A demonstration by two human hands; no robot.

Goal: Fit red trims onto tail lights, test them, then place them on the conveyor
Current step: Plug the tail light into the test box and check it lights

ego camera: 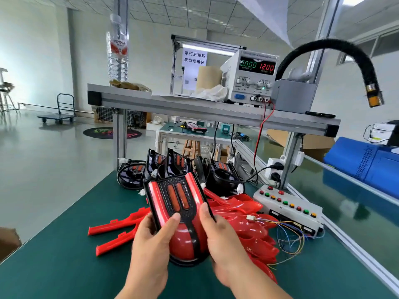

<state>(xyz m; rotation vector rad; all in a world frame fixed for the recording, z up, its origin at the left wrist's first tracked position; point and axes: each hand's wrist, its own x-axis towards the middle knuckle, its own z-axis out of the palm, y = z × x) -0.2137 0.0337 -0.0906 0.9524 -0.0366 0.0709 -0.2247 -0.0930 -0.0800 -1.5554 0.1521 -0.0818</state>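
Pressing a red trim (154,196) home on a tail light (180,209), a worker grips the unit in both hands just above the green counter (64,255), at 6 o'clock in the view. The left hand (151,238) wraps its left edge with the thumb laid on the black face, and the right hand (222,240) clasps the right edge the same way. The trim's two red rails appear to lie flush along the housing, though the underside is hidden. To finish the fit well, the thumbs would best work along each rail in turn, squeezing evenly rather than twisting, since thin plastic clips could snap or seat only half-way. A look along the seam for gaps is the likely check. Testing seems next: the white connector (250,217) lies on the spare trims (246,207) at 3 o'clock of the light, near the button box (289,209), while the supply (254,78) at 1 o'clock reads 12.00. Bare lights (178,162) sit at 12 o'clock, and the conveyor (336,203) runs along the right.
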